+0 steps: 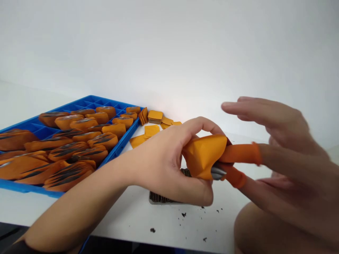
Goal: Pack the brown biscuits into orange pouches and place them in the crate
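Probably to bow its mouth open, my left fingers (194, 190) grasp the orange packet (202, 155) just right of the frame's centre, where my orange-capped right fingers (241, 153) meet it, their grip unclear.

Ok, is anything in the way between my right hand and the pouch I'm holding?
Only the orange finger cots on two digits of your right hand; they meet the open end of the pouch. Nothing else visible stands between.

wall (169, 53): plain, white, greyer at upper right | tabletop (132, 220): white (dark area (111, 248) below its front edge) | light: soft, diffuse
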